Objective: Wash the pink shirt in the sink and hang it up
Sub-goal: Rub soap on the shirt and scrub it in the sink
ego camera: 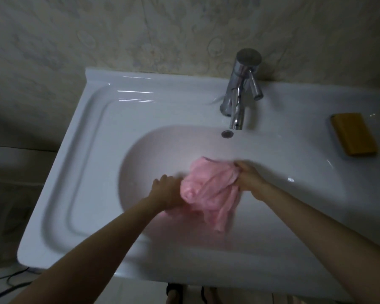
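Centre frame, my left hand (170, 189) and right hand (249, 177) grip the bunched pink shirt (208, 188) over the sink (101, 150), seemingly to scrub it.

pink shirt (206, 189), bunched and crumpled, held above the white sink (140, 154) basin.

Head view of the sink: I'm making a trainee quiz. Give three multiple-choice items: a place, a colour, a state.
1. The yellow-brown rectangular soap bar lies: A in the basin; B on the white ceramic sink ledge right of the chrome metal faucet; C on the floor.
2. The crumpled cloth shirt is: A blue; B white; C pink.
3. The shirt is gripped by: A both hands; B one hand; C neither.
B: it sits on that ledge. C: plainly pink. A: left hand and right hand both clutch it.
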